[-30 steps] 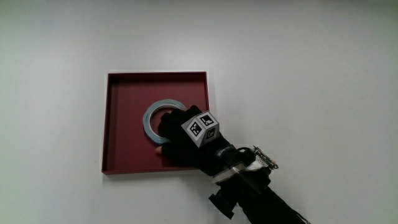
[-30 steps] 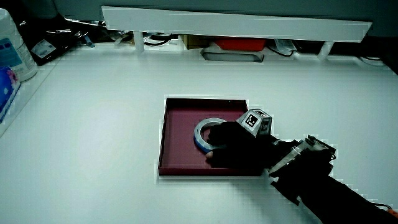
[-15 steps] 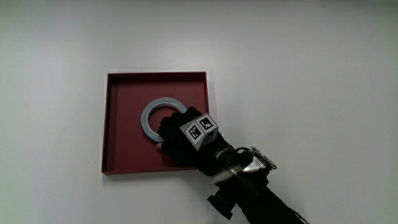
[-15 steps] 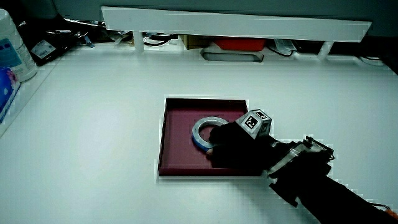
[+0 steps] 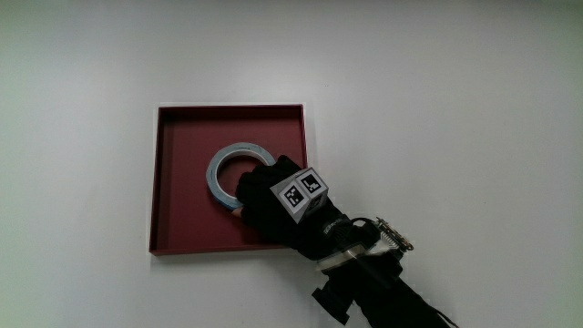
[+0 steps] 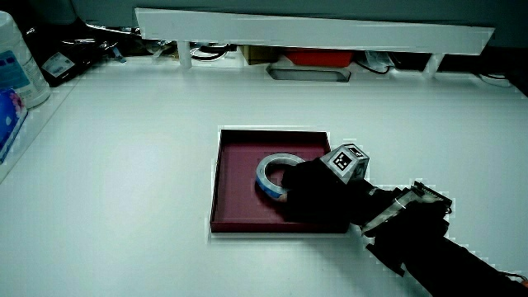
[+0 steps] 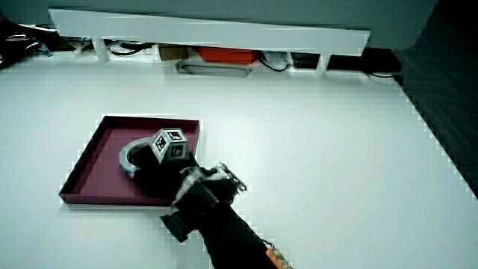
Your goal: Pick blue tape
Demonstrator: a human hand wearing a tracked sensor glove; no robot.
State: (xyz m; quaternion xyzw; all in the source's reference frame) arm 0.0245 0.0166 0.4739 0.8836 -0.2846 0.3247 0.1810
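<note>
The blue ring-shaped roll of tape [image 5: 225,173] lies flat inside the shallow dark-red square tray [image 5: 182,137] on the white counter [image 5: 437,109], and the black-gloved hand [image 5: 269,202] reaches in over the tray's edge nearest the person, so it meets the roll from the person's side. Its fingers [image 5: 246,187] curl over the nearer part of the ring and seem to close on it. In a side view the roll [image 6: 275,172] looks tipped up slightly, a sign the lift is probably starting.

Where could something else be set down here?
Bare tray floor lies around the tape, except where the hand grips it. The table is open from tray to partition.
</note>
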